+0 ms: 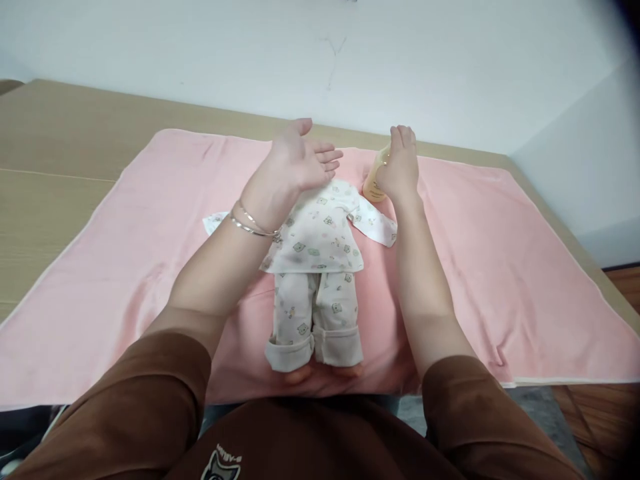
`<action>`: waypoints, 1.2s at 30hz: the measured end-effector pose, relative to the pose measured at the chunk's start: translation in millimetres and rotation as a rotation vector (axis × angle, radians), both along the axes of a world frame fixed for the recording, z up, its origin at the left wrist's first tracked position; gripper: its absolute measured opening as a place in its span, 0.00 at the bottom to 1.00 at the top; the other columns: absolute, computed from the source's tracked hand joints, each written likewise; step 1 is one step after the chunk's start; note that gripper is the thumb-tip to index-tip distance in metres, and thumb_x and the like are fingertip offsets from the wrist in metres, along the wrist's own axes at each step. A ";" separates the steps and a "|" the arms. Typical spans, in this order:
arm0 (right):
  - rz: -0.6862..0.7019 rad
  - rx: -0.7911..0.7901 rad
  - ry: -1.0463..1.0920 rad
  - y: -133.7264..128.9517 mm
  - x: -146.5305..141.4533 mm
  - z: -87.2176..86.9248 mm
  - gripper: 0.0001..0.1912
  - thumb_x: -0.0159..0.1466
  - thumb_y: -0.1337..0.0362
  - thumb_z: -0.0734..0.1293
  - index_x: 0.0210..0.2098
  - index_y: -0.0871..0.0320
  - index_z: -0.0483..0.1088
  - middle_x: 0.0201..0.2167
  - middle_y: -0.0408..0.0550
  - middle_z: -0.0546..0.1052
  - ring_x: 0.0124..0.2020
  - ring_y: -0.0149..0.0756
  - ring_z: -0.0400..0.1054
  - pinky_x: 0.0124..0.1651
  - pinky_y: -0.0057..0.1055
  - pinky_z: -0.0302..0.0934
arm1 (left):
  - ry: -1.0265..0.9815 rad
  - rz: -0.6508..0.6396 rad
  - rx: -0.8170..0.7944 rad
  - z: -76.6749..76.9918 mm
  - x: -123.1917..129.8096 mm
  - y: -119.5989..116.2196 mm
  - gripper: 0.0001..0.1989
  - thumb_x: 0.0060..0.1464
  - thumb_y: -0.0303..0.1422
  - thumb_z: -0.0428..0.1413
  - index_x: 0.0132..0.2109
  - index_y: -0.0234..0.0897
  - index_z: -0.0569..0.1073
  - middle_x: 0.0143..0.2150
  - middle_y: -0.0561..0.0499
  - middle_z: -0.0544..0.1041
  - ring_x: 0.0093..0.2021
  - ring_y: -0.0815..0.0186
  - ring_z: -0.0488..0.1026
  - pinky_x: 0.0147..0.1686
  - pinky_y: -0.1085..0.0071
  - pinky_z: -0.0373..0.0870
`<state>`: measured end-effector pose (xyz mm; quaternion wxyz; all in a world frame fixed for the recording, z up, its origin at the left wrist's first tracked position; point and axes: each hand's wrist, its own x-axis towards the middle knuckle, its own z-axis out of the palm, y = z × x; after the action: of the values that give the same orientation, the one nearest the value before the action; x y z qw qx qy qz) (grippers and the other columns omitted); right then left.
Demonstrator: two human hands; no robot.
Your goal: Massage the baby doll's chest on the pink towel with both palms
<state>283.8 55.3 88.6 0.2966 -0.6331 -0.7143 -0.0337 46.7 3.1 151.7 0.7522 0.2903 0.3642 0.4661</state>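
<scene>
Doll's [320, 233] head end hidden behind left hand [305, 160]; left forearm [215, 267] cuts across one sleeve [215, 223]. Bottle [374, 185] partly covered by right hand [403, 167] — grip unclear, label too small to read. Feet [349, 371] mostly under cuffs [340, 345]. Chest logo [223, 467] cut by bottom edge, lettering illegible. Table [60, 133] runs off left — dark speck [351, 1] at top edge, unidentifiable.

Both arms stretched forward, brown sleeves [150, 393] pushed up around the elbows. Left hand [307, 160] palm up, open, thumb and fingers spread apart, wrist bent toward the right, two thin bracelets [253, 227] on that wrist. Right hand [403, 163] upright, back showing, fingers close together pointing away, wrist bare. Hands well apart.
</scene>
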 end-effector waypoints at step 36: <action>-0.059 0.057 0.179 -14.8 -16.6 2.0 0.37 0.70 0.70 0.58 0.77 0.69 0.53 0.82 0.59 0.51 0.83 0.46 0.37 0.84 0.52 0.37 | -0.036 0.124 0.174 38.9 -58.4 -79.1 0.30 0.77 0.41 0.39 0.70 0.18 0.64 0.59 0.35 0.81 0.73 0.51 0.73 0.71 0.63 0.76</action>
<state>267.2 40.5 90.6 0.3757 -0.6458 -0.6646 -0.0060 -11.8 -75.9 190.6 0.7001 0.3231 0.3260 0.5469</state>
